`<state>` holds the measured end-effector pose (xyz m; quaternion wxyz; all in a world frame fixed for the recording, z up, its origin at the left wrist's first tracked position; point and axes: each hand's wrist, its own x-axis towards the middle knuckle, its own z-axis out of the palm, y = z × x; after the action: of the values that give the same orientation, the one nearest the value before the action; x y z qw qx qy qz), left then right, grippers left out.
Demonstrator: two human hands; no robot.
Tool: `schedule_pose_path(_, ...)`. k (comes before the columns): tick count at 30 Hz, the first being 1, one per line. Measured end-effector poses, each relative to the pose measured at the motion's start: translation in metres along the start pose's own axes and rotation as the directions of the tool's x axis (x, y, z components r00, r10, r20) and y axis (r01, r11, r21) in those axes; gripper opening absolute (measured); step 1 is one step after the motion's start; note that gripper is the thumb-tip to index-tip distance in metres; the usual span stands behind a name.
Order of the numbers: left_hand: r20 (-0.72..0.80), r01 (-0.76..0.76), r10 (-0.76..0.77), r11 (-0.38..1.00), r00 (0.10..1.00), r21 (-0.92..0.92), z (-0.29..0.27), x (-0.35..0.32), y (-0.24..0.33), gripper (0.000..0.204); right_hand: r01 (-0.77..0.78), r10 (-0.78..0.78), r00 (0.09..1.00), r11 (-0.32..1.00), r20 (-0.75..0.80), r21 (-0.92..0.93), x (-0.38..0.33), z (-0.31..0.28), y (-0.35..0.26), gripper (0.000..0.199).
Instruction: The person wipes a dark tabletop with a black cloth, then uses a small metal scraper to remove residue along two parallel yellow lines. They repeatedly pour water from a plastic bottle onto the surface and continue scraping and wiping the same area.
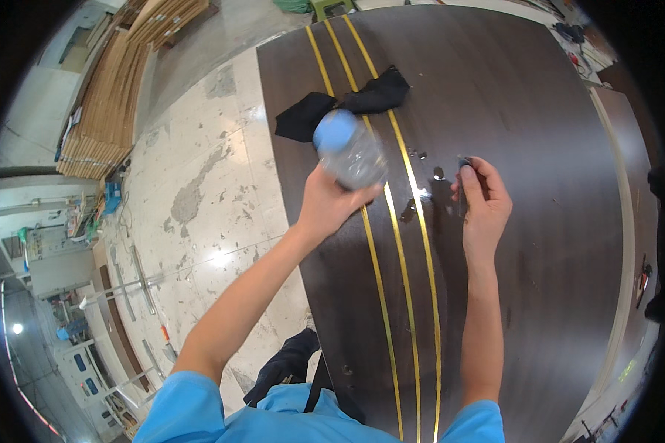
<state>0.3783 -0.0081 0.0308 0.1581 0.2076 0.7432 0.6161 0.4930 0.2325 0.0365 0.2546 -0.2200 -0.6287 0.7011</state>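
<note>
The head view showed 1 dark brown wooden panel (pixel 539 221) inlaid with 3 thin brass strips (pixel 400 251). Above those strips the left hand (pixel 331 201) wrapped 1 clear plastic bottle with a blue cap (pixel 349 148). Right of them the right hand (pixel 484 199) pinched 1 small dark scraper (pixel 462 164) against the panel. 1 black cloth (pixel 347 103) lay across the strips beyond the bottle.

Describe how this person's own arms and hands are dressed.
Both forearms are bare from the short sleeves down. The sleeves are bright light blue, part of a matching blue top; the left sleeve and right sleeve sit at the lower edge. The left hand and right hand wear no gloves; no watch, ring or wristband shows.
</note>
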Motion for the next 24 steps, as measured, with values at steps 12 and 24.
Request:
schedule_pose_path(12,0.182,-0.252,0.199,0.904,0.963,0.346,0.16,0.177,0.0,0.073,-0.134,0.104,0.915,0.99,-0.39,-0.049,-0.119,-0.091,-0.02,0.028)
schedule_pose_path(24,0.243,-0.426,0.388,0.507,0.889,0.749,-0.065,0.032,-0.05,0.026,-0.267,0.294,0.898,0.955,-0.327,0.128,-0.174,-0.051,0.0,0.028)
